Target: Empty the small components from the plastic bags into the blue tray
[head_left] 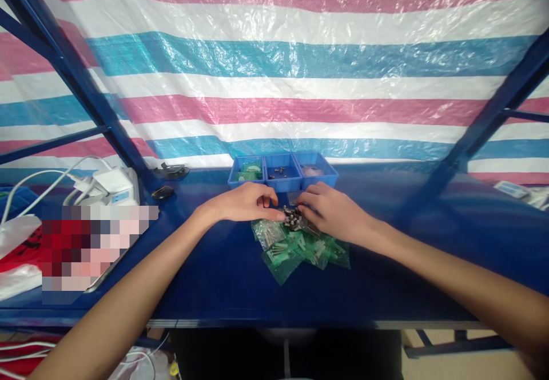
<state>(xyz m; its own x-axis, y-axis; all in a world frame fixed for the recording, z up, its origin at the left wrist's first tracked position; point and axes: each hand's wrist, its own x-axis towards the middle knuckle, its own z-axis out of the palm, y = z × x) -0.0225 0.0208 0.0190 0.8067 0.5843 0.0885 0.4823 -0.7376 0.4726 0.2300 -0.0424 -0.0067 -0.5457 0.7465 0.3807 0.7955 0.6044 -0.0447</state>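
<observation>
Over the desk's middle, my left hand (246, 202) curves from the left, its thumb stretched to a small heap of dark and silvery metal fittings (292, 218). A gap shows between that thumb and the bent fingers, with nothing held in it. From the right, my right hand (332, 211) bends over the heap, thumb and fingers apart; its fingertips partly hide the fittings. A small clear piece (294, 198) lies by those fingertips. Nearer me, green-tinted plastic bags (281, 260) with pale, slim parts overlap. A clear bag (269, 233) of small parts lies below my left hand.
Behind the hands stand three joined blue bins: the left bin (231, 181) has green bags, the middle bin (283, 183) a few fittings, the right bin (332, 175) a clear bag. A black mouse (163, 193) and white chargers (115, 181) lie left. Blue frame posts (81, 88) flank the desk (206, 288).
</observation>
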